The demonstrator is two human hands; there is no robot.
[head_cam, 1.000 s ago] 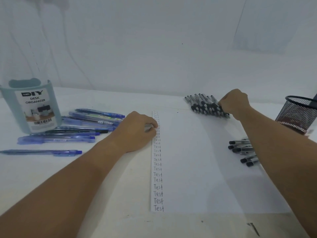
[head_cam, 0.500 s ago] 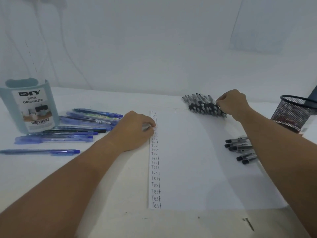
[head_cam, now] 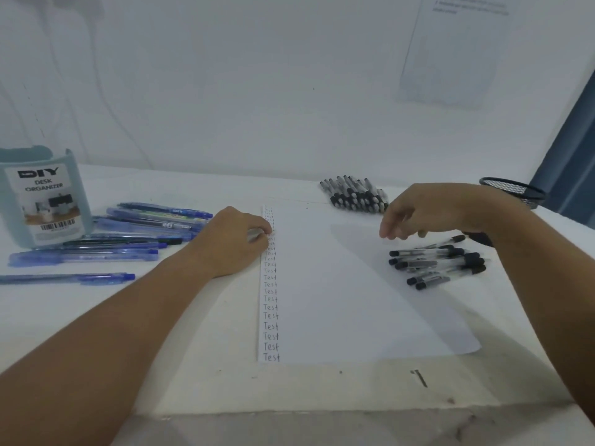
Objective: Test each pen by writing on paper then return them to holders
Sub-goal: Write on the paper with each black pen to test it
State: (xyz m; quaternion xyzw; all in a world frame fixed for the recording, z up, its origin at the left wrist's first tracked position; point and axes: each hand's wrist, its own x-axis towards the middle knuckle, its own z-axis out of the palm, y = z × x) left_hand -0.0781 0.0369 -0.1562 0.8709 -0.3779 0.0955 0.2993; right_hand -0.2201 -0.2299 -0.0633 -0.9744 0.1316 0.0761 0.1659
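A white paper sheet lies mid-table with a column of "Test" words down its left edge. My left hand rests on that edge, fingers loosely curled, holding nothing I can see. My right hand hovers over the sheet's right side with its fingers hanging down. It seems to pinch a black pen that slants back under the palm. A far pile of black pens lies beyond the sheet, and a nearer pile lies below my right hand. Blue pens are scattered at the left.
A pale blue desk organizer with a "DIY" label stands at the far left. A black mesh cup sits at the far right, partly hidden behind my right forearm. The table's front edge runs along the bottom, and a wall closes off the back.
My right hand has left the far pile of black pens and moved toward me, now above the nearer pile. My left hand has stayed on the paper's edge.
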